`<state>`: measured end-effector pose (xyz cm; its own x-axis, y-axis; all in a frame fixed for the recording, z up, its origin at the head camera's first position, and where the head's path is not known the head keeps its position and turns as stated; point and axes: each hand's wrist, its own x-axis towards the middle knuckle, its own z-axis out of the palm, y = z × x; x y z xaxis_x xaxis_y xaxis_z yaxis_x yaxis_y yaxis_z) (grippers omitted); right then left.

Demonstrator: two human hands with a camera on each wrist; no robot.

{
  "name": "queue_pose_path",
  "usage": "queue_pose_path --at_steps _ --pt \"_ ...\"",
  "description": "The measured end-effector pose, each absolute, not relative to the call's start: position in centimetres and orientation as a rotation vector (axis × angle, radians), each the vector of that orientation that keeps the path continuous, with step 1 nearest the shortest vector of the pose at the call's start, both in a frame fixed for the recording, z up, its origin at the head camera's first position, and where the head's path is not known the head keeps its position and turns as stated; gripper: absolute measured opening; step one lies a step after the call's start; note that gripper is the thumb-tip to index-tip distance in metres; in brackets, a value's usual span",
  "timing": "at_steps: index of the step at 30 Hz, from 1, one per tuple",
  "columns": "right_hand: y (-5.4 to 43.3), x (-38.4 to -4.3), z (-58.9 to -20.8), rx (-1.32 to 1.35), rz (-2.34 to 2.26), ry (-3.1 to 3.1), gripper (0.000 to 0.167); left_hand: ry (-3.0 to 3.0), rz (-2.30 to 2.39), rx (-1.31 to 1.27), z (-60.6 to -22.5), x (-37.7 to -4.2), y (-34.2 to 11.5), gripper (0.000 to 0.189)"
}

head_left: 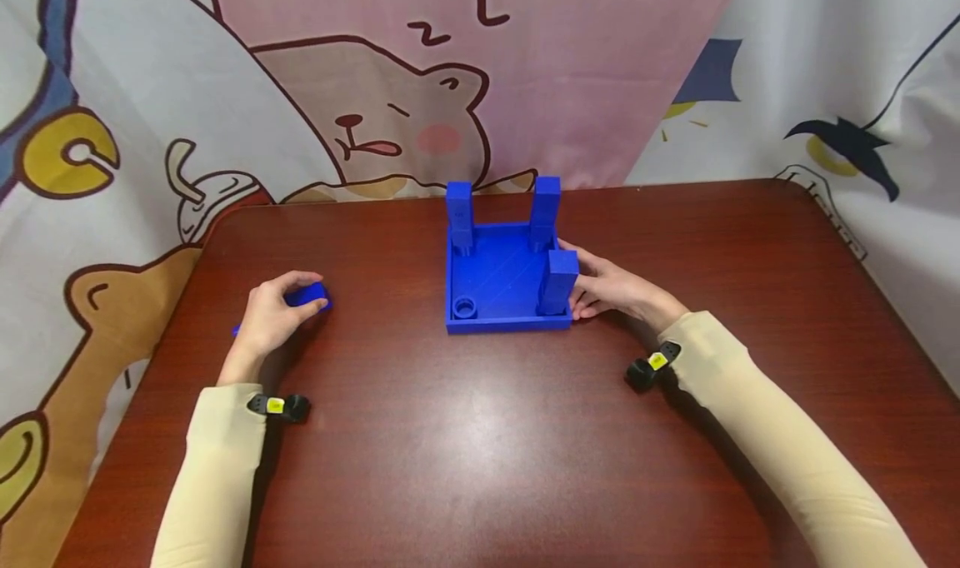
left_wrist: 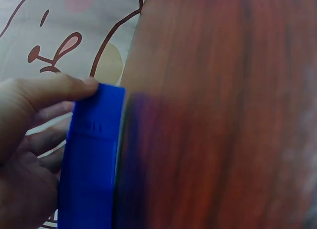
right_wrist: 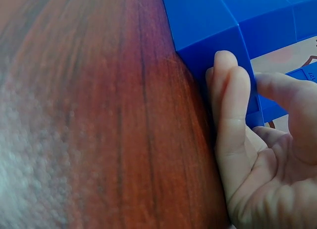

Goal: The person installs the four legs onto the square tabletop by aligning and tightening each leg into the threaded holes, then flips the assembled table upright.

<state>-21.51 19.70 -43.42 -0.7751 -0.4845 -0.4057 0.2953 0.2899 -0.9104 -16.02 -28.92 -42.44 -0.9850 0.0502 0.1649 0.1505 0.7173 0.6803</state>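
A square blue tray-like base with a raised rim lies on the table. Three blue square posts stand at its corners: back left, back right and front right. Its front-left corner shows a round socket. My right hand holds the base by its right side, with fingers along the outer wall and the thumb at the rim. Left of the base, my left hand grips a long blue post lying low over the table, partly hidden by the hand.
The brown wooden table reaches back to a printed cloth with cartoon animals, which hangs behind it and along both sides. A bit of blue shows just left of my left hand.
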Motion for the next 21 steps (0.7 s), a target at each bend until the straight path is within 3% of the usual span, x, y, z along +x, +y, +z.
queue_pose_path --at_steps 21 --pt "19.6 -21.4 -43.4 -0.174 -1.563 1.917 0.076 -2.349 -1.671 -0.201 -39.4 -15.7 -27.3 0.035"
